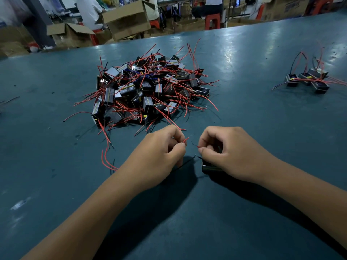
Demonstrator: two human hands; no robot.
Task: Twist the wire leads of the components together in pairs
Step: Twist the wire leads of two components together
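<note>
Nearest, both forearms rest on the teal bench. Just before the component pile, the left hand pinches a red lead; the right hand pinches another lead over a black component. Right of the pile sit several grouped components; behind it, cardboard boxes.

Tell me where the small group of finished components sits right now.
In the head view, the small group of components sits far right on the blue table, well apart from the big pile and beyond the right hand.
</note>
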